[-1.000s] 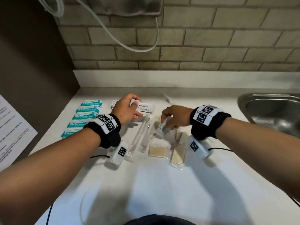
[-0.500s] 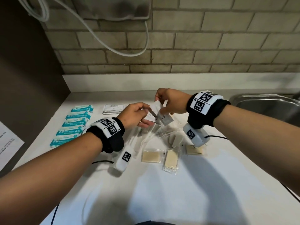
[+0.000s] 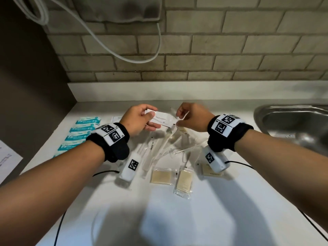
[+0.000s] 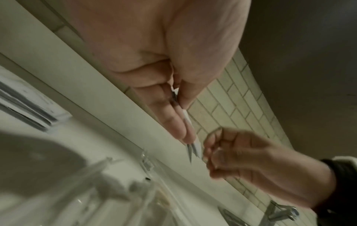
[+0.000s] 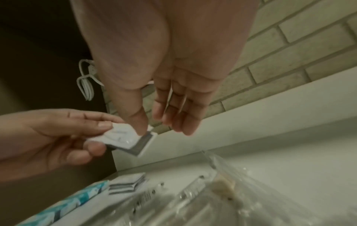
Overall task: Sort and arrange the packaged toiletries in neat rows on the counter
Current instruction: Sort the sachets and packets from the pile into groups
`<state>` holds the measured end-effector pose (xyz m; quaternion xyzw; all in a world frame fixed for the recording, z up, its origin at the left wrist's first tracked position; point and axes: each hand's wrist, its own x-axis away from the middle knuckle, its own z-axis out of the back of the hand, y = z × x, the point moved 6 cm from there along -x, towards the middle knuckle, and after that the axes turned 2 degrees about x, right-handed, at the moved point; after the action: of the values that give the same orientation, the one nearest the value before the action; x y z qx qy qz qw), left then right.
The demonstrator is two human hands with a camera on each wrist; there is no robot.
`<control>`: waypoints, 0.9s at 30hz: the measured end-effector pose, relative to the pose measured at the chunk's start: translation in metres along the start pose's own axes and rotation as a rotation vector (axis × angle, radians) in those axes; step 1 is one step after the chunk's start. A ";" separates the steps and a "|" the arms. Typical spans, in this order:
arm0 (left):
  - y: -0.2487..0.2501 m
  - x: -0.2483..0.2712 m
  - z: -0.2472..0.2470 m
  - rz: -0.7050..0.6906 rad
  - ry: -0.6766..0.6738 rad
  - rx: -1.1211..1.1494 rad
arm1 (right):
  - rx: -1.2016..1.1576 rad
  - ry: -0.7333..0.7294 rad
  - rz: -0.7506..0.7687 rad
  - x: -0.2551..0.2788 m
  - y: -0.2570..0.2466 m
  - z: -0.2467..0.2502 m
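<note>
My left hand (image 3: 142,119) holds a few flat white toothpaste sachets (image 3: 162,119) above the back of the counter (image 3: 195,219), pinched between thumb and fingers. In the left wrist view the sachets (image 4: 190,134) show edge-on. My right hand (image 3: 186,118) hovers at their right end with relaxed fingers. Its thumb tip (image 5: 142,130) touches the top sachet (image 5: 123,137). Teal-and-white packets (image 3: 83,132) lie in a column at the left. Clear-wrapped toothbrushes (image 3: 159,148) lie in a loose pile under my hands.
More white sachets (image 5: 127,185) lie stacked beside the teal packets (image 5: 58,209). Two beige clear-wrapped pads (image 3: 161,176) (image 3: 184,180) lie nearer me. A steel sink (image 3: 292,121) opens at the right. A paper sheet (image 3: 7,157) hangs at the left, and a cable (image 3: 124,55) loops on the brick wall.
My right hand lifted a sachet from the pile and carried it to my left hand. The left hand now holds it with the others, and the right fingers have loosened.
</note>
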<state>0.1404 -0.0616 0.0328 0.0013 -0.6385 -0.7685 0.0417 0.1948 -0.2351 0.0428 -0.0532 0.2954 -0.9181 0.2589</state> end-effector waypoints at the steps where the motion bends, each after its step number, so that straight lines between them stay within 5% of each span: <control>1: 0.000 -0.001 0.008 0.004 0.032 0.009 | 0.062 -0.060 -0.006 -0.001 0.003 -0.009; 5: -0.002 -0.001 0.034 0.010 0.092 0.011 | 0.425 -0.375 0.152 -0.008 -0.011 -0.062; 10: -0.013 0.003 0.045 0.024 0.109 0.009 | 0.689 -0.597 0.270 -0.015 -0.025 -0.101; 19: -0.020 0.004 0.059 0.039 0.159 0.037 | 0.683 -0.440 0.304 -0.045 -0.025 -0.072; 27: -0.017 -0.001 0.068 0.011 0.162 0.037 | 0.705 -0.341 0.126 -0.066 -0.006 -0.053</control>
<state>0.1364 0.0080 0.0281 0.0607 -0.6471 -0.7538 0.0972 0.2356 -0.1701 0.0068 -0.0946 -0.0823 -0.9235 0.3625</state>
